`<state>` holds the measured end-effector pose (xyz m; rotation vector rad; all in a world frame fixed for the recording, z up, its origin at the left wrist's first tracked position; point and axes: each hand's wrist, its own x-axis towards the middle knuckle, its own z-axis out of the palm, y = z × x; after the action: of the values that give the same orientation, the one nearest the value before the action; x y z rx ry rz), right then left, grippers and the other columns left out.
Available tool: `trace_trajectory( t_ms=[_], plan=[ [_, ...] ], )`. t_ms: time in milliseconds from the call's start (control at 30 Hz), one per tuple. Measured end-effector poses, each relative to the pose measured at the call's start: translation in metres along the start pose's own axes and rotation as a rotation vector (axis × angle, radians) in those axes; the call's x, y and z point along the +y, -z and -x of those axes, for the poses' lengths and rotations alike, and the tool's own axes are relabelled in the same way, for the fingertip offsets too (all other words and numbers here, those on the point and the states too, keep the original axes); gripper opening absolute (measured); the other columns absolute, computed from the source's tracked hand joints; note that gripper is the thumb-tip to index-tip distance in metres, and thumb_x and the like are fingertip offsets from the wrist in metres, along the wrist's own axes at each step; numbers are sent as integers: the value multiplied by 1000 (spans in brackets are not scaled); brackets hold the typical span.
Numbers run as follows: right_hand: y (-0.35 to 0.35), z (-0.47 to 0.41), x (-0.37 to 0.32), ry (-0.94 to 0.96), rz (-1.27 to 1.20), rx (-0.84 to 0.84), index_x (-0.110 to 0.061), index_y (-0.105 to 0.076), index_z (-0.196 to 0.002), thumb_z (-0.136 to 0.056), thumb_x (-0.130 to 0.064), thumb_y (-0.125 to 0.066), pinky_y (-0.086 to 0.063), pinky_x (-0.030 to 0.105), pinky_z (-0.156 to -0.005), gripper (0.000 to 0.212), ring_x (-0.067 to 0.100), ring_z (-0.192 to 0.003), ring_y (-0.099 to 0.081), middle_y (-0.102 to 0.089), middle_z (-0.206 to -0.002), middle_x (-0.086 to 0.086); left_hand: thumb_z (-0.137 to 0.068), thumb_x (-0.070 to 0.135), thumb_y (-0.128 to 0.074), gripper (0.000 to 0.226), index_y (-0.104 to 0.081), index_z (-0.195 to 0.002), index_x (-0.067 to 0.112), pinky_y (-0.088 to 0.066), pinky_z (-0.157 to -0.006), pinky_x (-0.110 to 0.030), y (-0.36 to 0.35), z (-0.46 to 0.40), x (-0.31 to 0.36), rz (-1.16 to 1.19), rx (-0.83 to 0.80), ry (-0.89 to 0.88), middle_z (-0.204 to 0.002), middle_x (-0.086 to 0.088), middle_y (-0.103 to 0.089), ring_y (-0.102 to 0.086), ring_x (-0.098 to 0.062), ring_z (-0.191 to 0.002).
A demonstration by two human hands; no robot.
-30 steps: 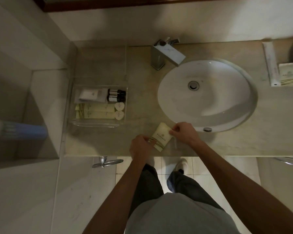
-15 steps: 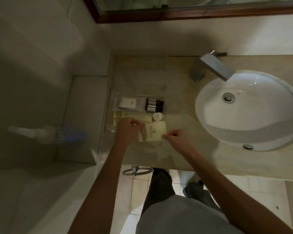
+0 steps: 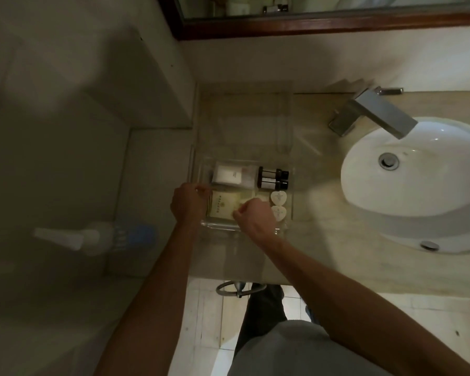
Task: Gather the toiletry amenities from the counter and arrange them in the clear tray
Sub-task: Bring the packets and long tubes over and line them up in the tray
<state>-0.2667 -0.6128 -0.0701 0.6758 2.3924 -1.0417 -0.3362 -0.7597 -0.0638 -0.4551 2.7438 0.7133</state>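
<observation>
Cream packet (image 3: 225, 207) in clear tray (image 3: 290, 202) at worktop's (image 3: 310, 147) left end, left hand (image 3: 188, 203) and right hand (image 3: 251, 216) pinching its ends with curled fingers, dark bottles (image 3: 273, 178) beyond, sink (image 3: 418, 183) right.

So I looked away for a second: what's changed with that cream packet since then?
Both hands carried the cream packet from the counter's front edge by the sink leftward into the clear tray. It now lies over the tubes, left hand and right hand still on its ends. The dark bottles, white pouch and round caps stayed put.
</observation>
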Motion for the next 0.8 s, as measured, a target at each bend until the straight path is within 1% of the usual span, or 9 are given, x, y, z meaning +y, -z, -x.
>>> trace_trajectory(
  t_ms=[133, 267, 367, 433, 533, 600, 700, 733, 800],
  plan=[
    [-5, 1, -3, 36, 10, -4, -15, -74, -79, -85, -36, -66, -61, 39, -68, 23, 17, -69, -68, -72, -76, 2, -81, 33, -71, 15, -77, -93, 25, -54, -66, -30, -1, 0, -3, -32, 28, -22, -92, -1, -75, -70, -23, -82],
    [15, 4, 7, 68, -10, 13, -15, -76, -87, -88, -40, -69, -59, 34, -71, 26, 12, -72, -68, -75, -84, 1, -85, 33, -65, 14, -70, -96, 24, -55, -68, -36, 2, 8, 9, -18, 136, -70, -91, -6, -73, -68, -28, -83],
    [52, 9, 29, 69, -30, 87, -22, -77, -96, -84, -50, -67, -58, 33, -75, 32, 10, -78, -68, -74, -93, -2, -85, 40, -68, 22, -66, -100, 24, -54, -66, -37, -8, 22, 44, -5, 181, -189, -87, -6, -72, -68, -29, -81],
    [87, 11, 55, 23, -45, 163, -25, -75, -96, -81, -56, -66, -57, 33, -75, 36, 12, -79, -68, -74, -90, -3, -85, 41, -68, 25, -64, -102, 23, -49, -62, -32, -25, 38, 83, 42, 148, -295, -83, -5, -70, -66, -27, -77],
    [155, 19, 108, -84, -67, 328, -29, -75, -91, -77, -58, -66, -56, 31, -74, 33, 13, -79, -68, -73, -82, -6, -84, 38, -68, 27, -65, -106, 23, -41, -65, -30, -62, 73, 155, 78, 58, -409, -82, -2, -69, -64, -24, -79],
    [204, 27, 153, -152, -95, 405, -29, -76, -91, -78, -57, -67, -57, 32, -75, 32, 12, -79, -68, -73, -81, -7, -83, 39, -69, 28, -65, -106, 24, -43, -65, -32, -93, 101, 203, 114, -20, -495, -74, 2, -62, -63, -25, -76],
    [275, 38, 229, -256, -152, 527, -27, -78, -89, -76, -53, -70, -58, 35, -77, 31, 14, -79, -70, -74, -78, -6, -84, 37, -69, 26, -65, -106, 24, -39, -61, -28, -142, 150, 268, 128, -146, -613, -64, 10, -51, -60, -20, -68],
    [296, 42, 255, -294, -183, 561, -27, -79, -88, -75, -51, -71, -58, 36, -79, 29, 15, -80, -70, -74, -79, -5, -84, 37, -69, 25, -64, -105, 24, -40, -61, -28, -157, 167, 288, 127, -172, -649, -62, 11, -51, -58, -18, -66],
    [336, 53, 305, -356, -253, 612, -26, -79, -90, -74, -48, -72, -57, 34, -79, 28, 17, -83, -71, -76, -82, -3, -84, 38, -68, 24, -63, -105, 26, -47, -63, -29, -188, 201, 325, 119, -228, -697, -63, 11, -53, -59, -15, -66]
  ],
)
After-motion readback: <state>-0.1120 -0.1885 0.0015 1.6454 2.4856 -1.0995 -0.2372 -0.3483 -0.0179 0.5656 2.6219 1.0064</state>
